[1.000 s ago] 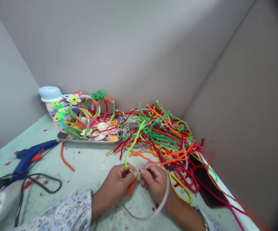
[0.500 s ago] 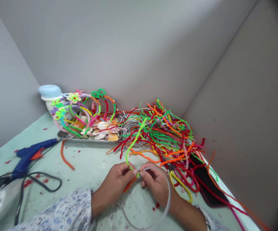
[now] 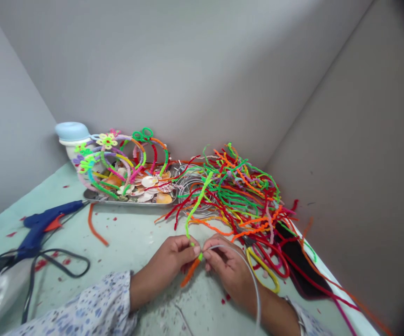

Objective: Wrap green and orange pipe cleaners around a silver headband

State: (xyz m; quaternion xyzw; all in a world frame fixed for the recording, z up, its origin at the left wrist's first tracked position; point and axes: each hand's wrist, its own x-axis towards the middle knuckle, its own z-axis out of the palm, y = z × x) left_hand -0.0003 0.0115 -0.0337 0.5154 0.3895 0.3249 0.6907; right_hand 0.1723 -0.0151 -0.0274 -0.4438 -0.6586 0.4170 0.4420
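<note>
Bench entry, head view. Pale green table [image 3: 131, 238], speckled with red scraps, set in a grey corner. Largest item: tangled pile of pipe cleaners [image 3: 238, 193], far right, red, green and orange. Left of it a metal tray [image 3: 128, 202] holding shells [image 3: 149, 183] and wrapped headbands [image 3: 117, 161] standing on edge, with a white jar [image 3: 70, 137] with a blue lid behind. Blue glue gun [image 3: 42, 226] lies at the left, nozzle towards the tray. A black flat case [image 3: 294, 261] and yellow-handled scissors [image 3: 263, 270] lie at the near edge of the pile. Left hand [image 3: 175, 256] and right hand [image 3: 228, 268] meet fingertip to fingertip at near centre, both closed in a pinch. The right hand holds one end of a plain grey headband [image 3: 256, 284]. The left hand pins a green pipe cleaner [image 3: 197, 201] against that end, and an orange pipe cleaner [image 3: 190, 273] pokes out below its fingers towards the near edge. Change over the last second: the headband arc, which lay curled leftward under the right wrist, has swung so that it now runs straight down along the right forearm and off the near edge. The pinch point and both strands have barely shifted. Reading: the band is being turned in the fingers while the strand ends stay clamped at its tip.
</note>
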